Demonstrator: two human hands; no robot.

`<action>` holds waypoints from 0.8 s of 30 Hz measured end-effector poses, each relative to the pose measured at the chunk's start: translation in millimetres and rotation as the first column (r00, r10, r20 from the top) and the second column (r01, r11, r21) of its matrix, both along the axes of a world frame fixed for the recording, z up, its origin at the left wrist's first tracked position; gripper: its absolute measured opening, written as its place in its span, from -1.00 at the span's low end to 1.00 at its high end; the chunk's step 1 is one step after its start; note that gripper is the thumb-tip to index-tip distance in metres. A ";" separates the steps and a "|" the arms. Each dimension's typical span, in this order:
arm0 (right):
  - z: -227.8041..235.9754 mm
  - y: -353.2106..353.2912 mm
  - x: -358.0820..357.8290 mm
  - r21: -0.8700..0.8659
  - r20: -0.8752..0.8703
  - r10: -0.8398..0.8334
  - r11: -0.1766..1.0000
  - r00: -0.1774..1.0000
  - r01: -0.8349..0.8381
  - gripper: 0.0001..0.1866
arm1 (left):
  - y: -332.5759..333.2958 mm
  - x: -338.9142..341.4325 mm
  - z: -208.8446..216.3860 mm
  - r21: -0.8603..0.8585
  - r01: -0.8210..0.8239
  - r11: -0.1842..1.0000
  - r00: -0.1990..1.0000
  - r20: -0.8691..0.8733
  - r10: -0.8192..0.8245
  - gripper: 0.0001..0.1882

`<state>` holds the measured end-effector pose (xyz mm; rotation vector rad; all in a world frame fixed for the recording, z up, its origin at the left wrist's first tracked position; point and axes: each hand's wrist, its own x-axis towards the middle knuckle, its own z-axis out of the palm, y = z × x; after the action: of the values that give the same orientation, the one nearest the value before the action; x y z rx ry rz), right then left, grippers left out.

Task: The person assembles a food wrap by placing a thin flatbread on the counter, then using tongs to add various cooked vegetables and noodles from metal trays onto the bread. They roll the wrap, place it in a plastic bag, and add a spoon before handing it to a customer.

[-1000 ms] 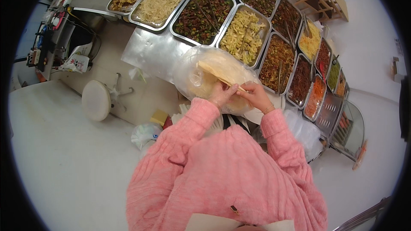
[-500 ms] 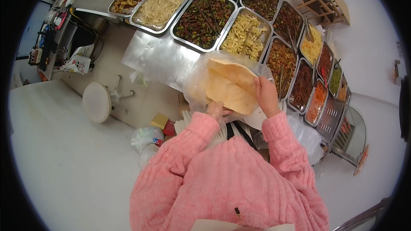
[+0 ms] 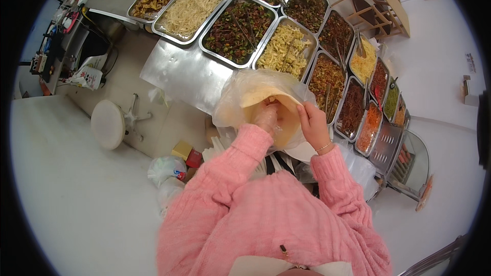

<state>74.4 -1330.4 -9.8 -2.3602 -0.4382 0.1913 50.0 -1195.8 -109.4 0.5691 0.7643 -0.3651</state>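
Observation:
A pale yellow flatbread [image 3: 287, 98], bent into an open pocket, rests in a clear plastic bag [image 3: 230, 105] in front of my body. My left hand [image 3: 267, 118], which looks covered by a thin clear glove, reaches inside the pocket; the bread hides most of its fingers. At the pocket's right edge, my right hand [image 3: 313, 122] is closed, pinching the rim between thumb and fingers. Just beyond the bread lies a metal tray of pale yellow chopped food [image 3: 286, 48], and a tray of dark meat with green pieces [image 3: 236, 30] stands to its left.
Several more metal trays of food curve away to the right, including orange shreds [image 3: 369, 129]. A bare metal sheet [image 3: 186, 74] adjoins the trays. A round white stool [image 3: 107, 124] stands at left. Plastic bags [image 3: 166, 169] and a red-and-gold box [image 3: 188, 154] lie near my left arm.
My left hand has moved from the flatbread's lower edge up into its fold. The bread has gone from a flatter fold to a gaping pocket. My right hand keeps its hold.

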 end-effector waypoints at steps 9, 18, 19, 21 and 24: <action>41.1 -40.5 11.9 0.672 -0.648 0.270 0.643 0.712 0.367 -0.64 | -9.7 0.1 -1.8 0.691 0.084 0.718 0.838 0.342 -0.426 -0.54; 21.7 -35.6 -13.7 0.619 -0.779 0.430 0.410 0.456 0.670 -0.41 | -0.3 -32.3 -18.0 0.124 0.279 0.952 0.931 0.210 -0.300 -0.54; 20.8 -36.8 -14.5 0.664 -0.748 0.432 0.482 0.504 0.572 -0.40 | 2.0 -32.4 -16.6 0.102 0.273 0.957 0.934 0.209 -0.289 -0.54; 22.6 -42.2 -11.1 0.595 -0.803 0.378 0.556 0.461 0.580 -0.45 | 8.2 -31.7 -13.2 0.081 0.259 0.963 0.942 0.201 -0.270 -0.54; 32.4 -54.9 8.9 0.479 -0.845 0.291 0.785 0.449 0.394 -0.53 | 23.5 -30.4 -7.3 0.067 0.214 0.974 0.951 0.213 -0.224 -0.54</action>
<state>83.3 -1385.2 22.6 -1.2811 0.1353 1.0594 19.6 -1172.3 -116.7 0.7248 0.4977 -0.4830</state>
